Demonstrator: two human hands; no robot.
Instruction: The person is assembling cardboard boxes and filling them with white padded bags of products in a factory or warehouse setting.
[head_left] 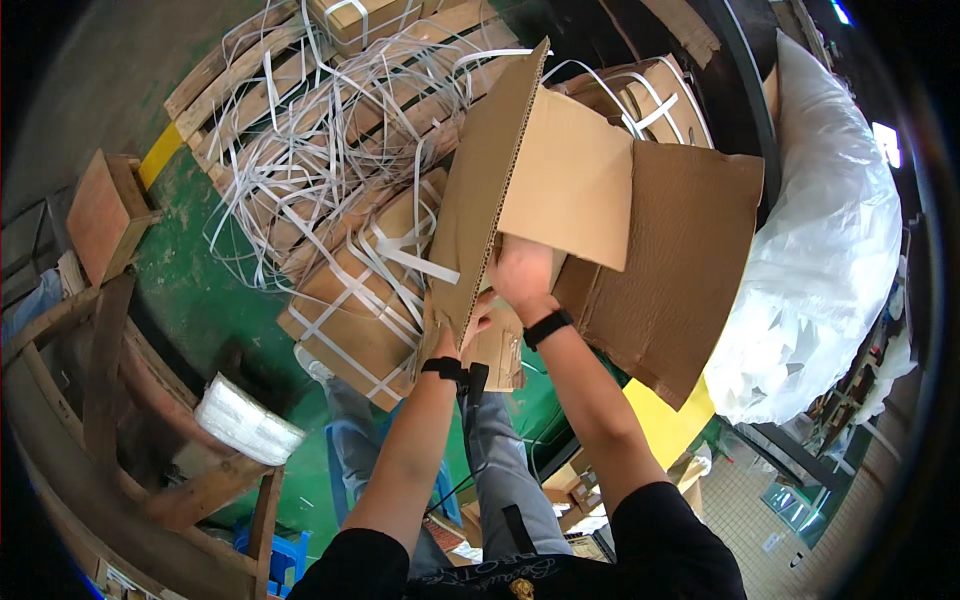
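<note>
In front of me is an opened cardboard box (565,170), its flaps spread up and out to the right. My left hand (468,328) grips the low end of the box's upright left panel, with some fingers curled round the edge. Close beside it, my right hand (522,272) reaches in among the flaps. The fingers of that hand are bent out of sight, so what they touch is hidden. Each wrist has a black band. Just left of the box sits a carton (350,315) bound with white strapping.
Loose white straps (330,150) lie tangled over a wooden pallet (235,85). At the right bulges a large translucent plastic bag (810,250). More strapped cartons (665,105) stand behind the box. On the left are a wooden block (105,215) and a white wrapped roll (245,420).
</note>
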